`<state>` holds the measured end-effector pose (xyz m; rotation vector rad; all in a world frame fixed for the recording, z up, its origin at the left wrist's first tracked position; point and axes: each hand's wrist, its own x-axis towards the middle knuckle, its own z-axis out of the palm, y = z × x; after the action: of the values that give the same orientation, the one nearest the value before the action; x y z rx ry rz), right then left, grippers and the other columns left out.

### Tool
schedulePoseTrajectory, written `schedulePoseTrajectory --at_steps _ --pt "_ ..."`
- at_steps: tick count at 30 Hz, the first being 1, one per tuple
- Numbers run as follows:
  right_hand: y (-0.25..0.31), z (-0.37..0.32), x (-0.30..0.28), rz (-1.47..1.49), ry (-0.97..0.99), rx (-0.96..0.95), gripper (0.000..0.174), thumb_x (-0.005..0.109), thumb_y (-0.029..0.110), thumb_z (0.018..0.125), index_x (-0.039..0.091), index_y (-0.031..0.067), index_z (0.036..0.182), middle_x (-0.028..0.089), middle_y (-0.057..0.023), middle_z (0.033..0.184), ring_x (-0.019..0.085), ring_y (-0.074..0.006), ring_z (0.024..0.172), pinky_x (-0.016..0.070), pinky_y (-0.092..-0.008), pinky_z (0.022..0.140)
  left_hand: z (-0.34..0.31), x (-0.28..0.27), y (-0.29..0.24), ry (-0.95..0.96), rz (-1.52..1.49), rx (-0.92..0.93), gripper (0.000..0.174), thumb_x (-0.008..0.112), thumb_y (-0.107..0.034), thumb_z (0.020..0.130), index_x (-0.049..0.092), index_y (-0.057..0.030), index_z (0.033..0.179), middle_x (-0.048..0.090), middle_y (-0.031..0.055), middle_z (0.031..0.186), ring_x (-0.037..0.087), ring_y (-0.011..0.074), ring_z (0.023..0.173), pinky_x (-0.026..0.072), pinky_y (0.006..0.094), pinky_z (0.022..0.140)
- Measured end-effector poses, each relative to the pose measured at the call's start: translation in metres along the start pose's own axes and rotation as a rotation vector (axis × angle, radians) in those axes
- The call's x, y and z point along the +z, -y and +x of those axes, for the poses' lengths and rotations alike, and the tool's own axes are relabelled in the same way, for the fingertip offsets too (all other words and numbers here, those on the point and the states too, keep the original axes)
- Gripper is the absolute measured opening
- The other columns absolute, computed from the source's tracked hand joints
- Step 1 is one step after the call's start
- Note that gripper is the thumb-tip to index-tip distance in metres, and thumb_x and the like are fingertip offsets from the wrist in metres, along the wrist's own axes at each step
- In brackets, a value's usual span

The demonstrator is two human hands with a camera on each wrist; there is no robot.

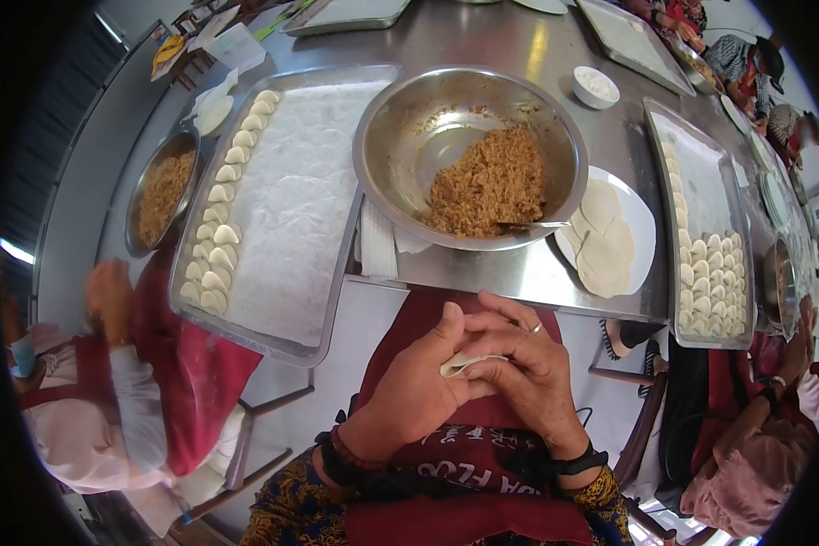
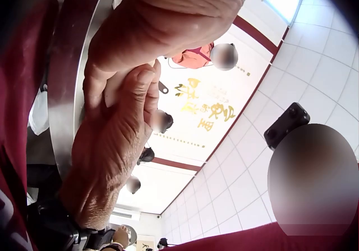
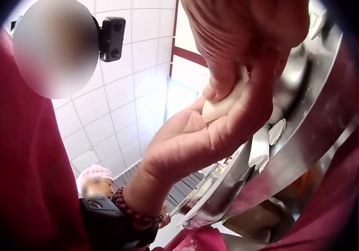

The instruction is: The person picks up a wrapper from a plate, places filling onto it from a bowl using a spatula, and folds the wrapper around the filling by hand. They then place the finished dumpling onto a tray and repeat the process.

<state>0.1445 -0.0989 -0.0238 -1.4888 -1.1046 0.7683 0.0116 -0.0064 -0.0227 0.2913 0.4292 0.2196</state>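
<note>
A folded dumpling (image 1: 467,362) of pale dough is held between my two hands, just in front of the table edge. My left hand (image 1: 416,387) curls around it from the left, its thumb up along the dough. From the other side my right hand (image 1: 535,378), with a ring on one finger, pinches the edge. In the right wrist view the smooth pale dumpling (image 3: 223,106) shows between fingers and thumb. Most of it is hidden by the fingers in the left wrist view. Beyond the hands stands a steel bowl (image 1: 387,173) of brown minced filling (image 1: 491,182) with a spoon (image 1: 532,225).
Left of the bowl, a floured tray (image 1: 291,200) carries rows of shaped dumplings (image 1: 218,250). Round wrappers (image 1: 601,237) lie on a white plate (image 1: 643,232) at right, near a small white bowl (image 1: 596,86). Another dumpling tray (image 1: 705,191) is farther right. People sit on both sides.
</note>
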Motion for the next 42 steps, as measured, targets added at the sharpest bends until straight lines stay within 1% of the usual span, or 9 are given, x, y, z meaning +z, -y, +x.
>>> schedulePoseTrajectory --at_steps 3,5,9,11,17,27,30,35,42 --pt "-0.015 -0.003 0.0 -0.031 0.06 -0.2 0.018 0.072 0.001 0.081 0.068 0.0035 0.099 0.064 -0.0171 0.117 0.059 -0.025 0.117 0.0509 -0.0345 0.095 0.0 0.003 0.0 0.047 -0.048 -0.017 0.063 0.028 -0.048 0.104 0.039 0.0055 0.135 0.051 0.0157 0.129 0.054 0.0238 0.118 0.0412 0.0438 0.108" --pt "-0.014 -0.007 0.006 0.265 -0.108 -0.033 0.019 0.072 0.001 0.081 0.069 0.0044 0.099 0.065 -0.0169 0.115 0.056 -0.0243 0.121 0.0512 -0.0345 0.095 0.0 0.002 0.005 0.006 -0.207 -0.023 0.059 0.028 -0.047 0.105 0.039 0.0033 0.134 0.05 0.016 0.129 0.052 0.0248 0.12 0.0396 0.0449 0.108" --pt "-0.007 -0.005 0.006 0.171 -0.084 -0.044 0.02 0.072 0.0 0.081 0.069 0.0037 0.1 0.064 -0.0166 0.117 0.057 -0.0223 0.12 0.0522 -0.0328 0.093 0.003 -0.002 0.013 -0.026 -0.259 0.011 0.055 0.028 -0.045 0.105 0.041 0.0018 0.131 0.05 0.0158 0.127 0.051 0.0253 0.12 0.0388 0.0448 0.108" --pt "0.007 -0.003 0.007 0.241 -0.104 0.161 0.02 0.072 0.0 0.08 0.068 0.0034 0.1 0.064 -0.0164 0.116 0.057 -0.0219 0.119 0.0523 -0.0325 0.092 0.004 -0.004 0.014 -0.004 -0.218 0.016 0.052 0.028 -0.044 0.106 0.041 0.0007 0.13 0.051 0.0151 0.127 0.051 0.0256 0.12 0.0394 0.0441 0.107" --pt "-0.013 -0.001 0.001 0.004 -0.016 -0.142 0.02 0.074 0.0 0.078 0.069 0.0046 0.097 0.065 -0.0162 0.114 0.057 -0.0218 0.119 0.0524 -0.0322 0.092 0.003 0.0 0.013 -0.031 -0.086 0.051 0.045 0.032 -0.038 0.106 0.042 -0.0024 0.132 0.05 0.0141 0.129 0.051 0.0232 0.12 0.0402 0.0429 0.106" --pt "-0.005 -0.005 0.008 0.325 -0.044 0.066 0.04 0.072 -0.006 0.078 0.062 0.0046 0.115 0.051 -0.0163 0.134 0.055 -0.0211 0.122 0.0528 -0.0284 0.093 0.001 -0.011 0.009 0.018 0.127 0.023 0.037 0.043 -0.028 0.105 0.05 0.0002 0.127 0.054 0.0096 0.125 0.054 0.0196 0.117 0.045 0.0394 0.102" --pt "0.004 -0.003 0.009 0.326 -0.07 0.144 0.038 0.072 -0.006 0.078 0.063 0.0047 0.114 0.055 -0.0156 0.13 0.052 -0.0241 0.126 0.051 -0.0324 0.097 0.002 -0.007 0.007 -0.034 0.146 -0.003 0.045 0.035 -0.038 0.106 0.048 -0.0023 0.13 0.054 0.0129 0.127 0.055 0.0236 0.117 0.0446 0.0439 0.103" --pt "-0.013 -0.004 0.0 0.027 0.062 -0.14 0.024 0.071 -0.004 0.08 0.069 0.0035 0.102 0.063 -0.014 0.123 0.044 -0.0266 0.134 0.0456 -0.0372 0.102 0.003 0.001 0.001 0.027 0.05 0.004 0.055 0.02 -0.046 0.106 0.043 -0.0041 0.134 0.053 0.0139 0.128 0.055 0.0229 0.118 0.0457 0.0447 0.102" --pt "-0.009 -0.006 0.008 0.318 -0.128 0.028 0.018 0.069 -0.004 0.082 0.069 0.0031 0.099 0.064 -0.0176 0.118 0.054 -0.0259 0.125 0.0462 -0.0362 0.101 0.004 -0.008 0.011 0.024 -0.191 -0.03 0.052 0.029 -0.043 0.106 0.042 -0.0014 0.133 0.053 0.0121 0.127 0.052 0.0214 0.119 0.0393 0.0405 0.107"
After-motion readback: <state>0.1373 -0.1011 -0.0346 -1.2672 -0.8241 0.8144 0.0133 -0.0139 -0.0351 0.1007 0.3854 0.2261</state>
